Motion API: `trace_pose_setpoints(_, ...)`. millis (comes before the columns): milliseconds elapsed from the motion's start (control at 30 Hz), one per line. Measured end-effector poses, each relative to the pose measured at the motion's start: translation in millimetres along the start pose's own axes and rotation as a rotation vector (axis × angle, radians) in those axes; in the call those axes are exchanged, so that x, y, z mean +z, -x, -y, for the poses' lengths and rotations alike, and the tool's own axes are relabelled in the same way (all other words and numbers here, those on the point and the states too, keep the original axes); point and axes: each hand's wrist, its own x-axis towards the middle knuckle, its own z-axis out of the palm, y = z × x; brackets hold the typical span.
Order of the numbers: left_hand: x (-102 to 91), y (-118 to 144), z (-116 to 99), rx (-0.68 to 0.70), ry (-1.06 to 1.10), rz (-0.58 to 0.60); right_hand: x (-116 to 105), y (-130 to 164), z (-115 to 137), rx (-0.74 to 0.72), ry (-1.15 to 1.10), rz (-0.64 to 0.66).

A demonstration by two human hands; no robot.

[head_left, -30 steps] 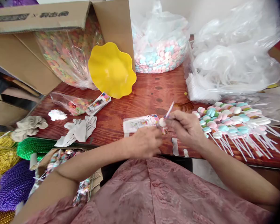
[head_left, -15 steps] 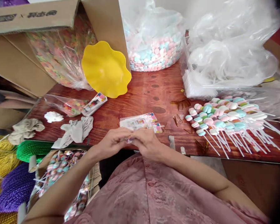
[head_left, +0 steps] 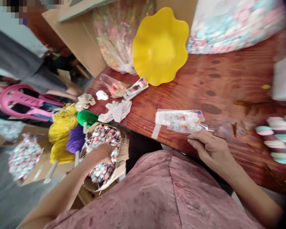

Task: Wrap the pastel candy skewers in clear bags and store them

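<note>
Left hand (head_left: 100, 155) down in candy basket (head_left: 123, 149) (right hand (head_left: 211, 150) flat on table (head_left: 228, 79)).

Left hand (head_left: 100, 154) reaches down into cardboard box (head_left: 120, 165) of wrapped candies (head_left: 105, 136) below desk edge; grip unclear. Right hand (head_left: 211, 151) rests on red-brown wooden desk (head_left: 228, 79), fingers (head_left: 195, 140) loose, touching stack of printed clear packets (head_left: 180, 121). Yellow wavy bowl (head_left: 160, 46) farther back. Gold, purple, green cord bundles (head_left: 66, 133) beside box. Pastel candy sticks (head_left: 277, 136) at right, blurred.
</note>
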Motion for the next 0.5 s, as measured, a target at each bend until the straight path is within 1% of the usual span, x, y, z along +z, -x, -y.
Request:
trace_pose_setpoints(33,-3.1,-6,-13,0.151,0.048,-0.039,-8,5,0,0.042,0.006,-0.051)
trace_pose_setpoints(67,-9.5,-13,-31,0.323,0.109,-0.109,-14,8,2,0.085,0.011,-0.099)
trace_pose_setpoints(100,-18.5,-21,-53,0.491,0.167,-0.212,-17,10,4,0.122,0.018,-0.147)
trace_pose_setpoints(133,-29.0,-31,-77,0.629,0.211,-0.337,-20,11,7,0.145,0.036,-0.195)
trace_pose_setpoints(167,-39.9,-42,-102,0.729,0.212,-0.455,-21,12,9,0.153,0.071,-0.234)
trace_pose_setpoints(200,-50.4,-54,-128,0.818,0.172,-0.548,-22,14,11,0.147,0.128,-0.268)
trace_pose_setpoints(233,-59.6,-66,-152,0.847,0.083,-0.604,-23,17,12,0.133,0.204,-0.293)
trace_pose_setpoints(267,-67.0,-77,-174,0.832,-0.015,-0.643,-26,22,12,0.121,0.290,-0.310)
trace_pose_setpoints(333,-75.6,-97,-206,0.779,-0.161,-0.685,-39,39,11,0.124,0.447,-0.355)
trace_pose_setpoints(400,-77.2,-110,-222,0.738,-0.267,-0.692,-59,64,8,0.167,0.563,-0.447)
trace_pose_setpoints(500,-74.0,-118,-226,0.734,-0.367,-0.682,-96,100,2,0.293,0.738,-0.637)
